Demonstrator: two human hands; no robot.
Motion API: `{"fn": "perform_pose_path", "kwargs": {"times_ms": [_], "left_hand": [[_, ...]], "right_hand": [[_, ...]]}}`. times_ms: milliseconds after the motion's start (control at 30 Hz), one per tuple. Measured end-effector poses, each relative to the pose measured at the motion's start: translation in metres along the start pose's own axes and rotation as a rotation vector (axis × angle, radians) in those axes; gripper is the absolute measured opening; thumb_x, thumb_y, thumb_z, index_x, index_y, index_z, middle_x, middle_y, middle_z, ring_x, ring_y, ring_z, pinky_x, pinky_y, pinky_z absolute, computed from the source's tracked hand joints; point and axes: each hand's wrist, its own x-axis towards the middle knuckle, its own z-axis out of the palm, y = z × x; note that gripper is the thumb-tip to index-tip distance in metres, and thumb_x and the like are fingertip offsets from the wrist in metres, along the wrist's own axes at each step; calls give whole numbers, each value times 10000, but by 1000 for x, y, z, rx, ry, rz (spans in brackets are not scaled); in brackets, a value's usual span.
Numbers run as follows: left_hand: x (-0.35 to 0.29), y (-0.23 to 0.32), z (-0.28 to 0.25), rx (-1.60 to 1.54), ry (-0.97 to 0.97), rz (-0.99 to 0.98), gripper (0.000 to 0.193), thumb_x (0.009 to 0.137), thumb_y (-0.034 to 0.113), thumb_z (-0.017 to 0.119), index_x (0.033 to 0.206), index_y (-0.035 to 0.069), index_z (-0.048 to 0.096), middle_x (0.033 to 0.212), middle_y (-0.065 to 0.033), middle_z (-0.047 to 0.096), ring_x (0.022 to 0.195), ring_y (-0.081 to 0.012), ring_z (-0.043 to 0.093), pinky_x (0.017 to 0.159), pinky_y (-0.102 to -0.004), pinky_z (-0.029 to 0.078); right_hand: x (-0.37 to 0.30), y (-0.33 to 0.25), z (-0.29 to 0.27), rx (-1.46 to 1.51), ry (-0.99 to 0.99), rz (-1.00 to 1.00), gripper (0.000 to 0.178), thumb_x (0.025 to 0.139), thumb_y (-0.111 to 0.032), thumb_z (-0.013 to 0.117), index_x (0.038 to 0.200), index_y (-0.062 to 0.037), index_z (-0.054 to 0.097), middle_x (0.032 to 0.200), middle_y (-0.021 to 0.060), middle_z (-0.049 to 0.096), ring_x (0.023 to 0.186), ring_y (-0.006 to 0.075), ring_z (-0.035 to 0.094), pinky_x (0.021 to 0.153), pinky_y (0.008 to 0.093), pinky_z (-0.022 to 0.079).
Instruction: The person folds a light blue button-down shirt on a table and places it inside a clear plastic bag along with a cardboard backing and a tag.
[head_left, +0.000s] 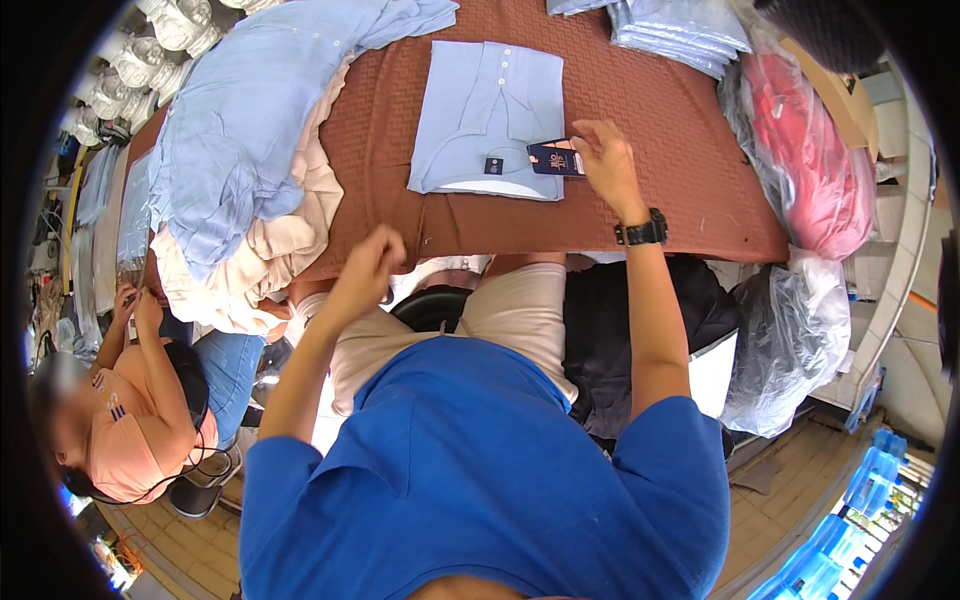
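Note:
A light blue buttoned shirt (487,105) lies folded flat on the brown-covered table, its neckline toward me. A small dark label (494,166) shows inside the neck. My right hand (607,165), wearing a black watch, pinches the edge of a dark blue hang tag (553,158) over the shirt's near right corner. A thin dark string loops from the tag across the neckline. My left hand (370,268) hovers by the table's near edge, apart from the shirt. Its fingers are curled closed, and whatever may be in them is hidden.
Unfolded blue shirts (240,120) and beige cloth (290,235) are heaped at the left. Bagged folded blue shirts (675,35) lie far right, beside a clear bag of red cloth (790,140). Another person (140,420) sits at lower left. Black cloth (640,340) hangs beside my right leg.

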Motion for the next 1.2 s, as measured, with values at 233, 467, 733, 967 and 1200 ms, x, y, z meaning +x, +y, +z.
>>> {"fn": "perform_pose_path", "kwargs": {"times_ms": [233, 467, 733, 967, 1200], "left_hand": [[-54, 74, 10, 461, -253, 155, 179, 926, 49, 616, 1093, -10, 645, 1032, -165, 680, 926, -279, 668, 783, -355, 514], [105, 56, 18, 449, 307, 399, 197, 879, 82, 685, 1067, 35, 650, 1105, -157, 578, 1053, -368, 552, 902, -444, 461], [111, 19, 15, 463, 348, 282, 296, 842, 74, 736, 1129, 50, 668, 1122, -111, 573, 1072, -312, 543, 953, -406, 443], [111, 3, 11, 426, 271, 266, 288, 833, 73, 751, 1108, 35, 675, 1101, -117, 579, 1034, -293, 580, 919, -387, 474], [108, 1, 3, 383, 241, 266, 311, 831, 78, 760, 1122, 35, 658, 1088, -113, 575, 1051, -291, 583, 919, -389, 480]], "right_hand": [[-16, 28, -11, 167, -228, 280, 555, 838, -206, 780, 1354, -122, 592, 1297, 137, 577, 1110, 315, 555, 958, 410, 482], [13, 15, -25, -57, -522, 219, 646, 729, -203, 857, 1322, -151, 608, 1279, 127, 568, 1228, 326, 440, 1051, 439, 378], [79, 27, -45, 182, -870, 132, 223, 802, -121, 810, 972, -34, 695, 903, 26, 696, 820, 131, 626, 774, 275, 496], [173, -47, 17, 264, -776, -65, 386, 847, -141, 781, 1186, -53, 620, 1102, 66, 711, 997, 165, 664, 849, 324, 532], [111, -23, 79, -296, -4, -290, 327, 762, -95, 765, 1058, -47, 635, 1061, 207, 644, 1033, 404, 608, 850, 486, 515]]}}
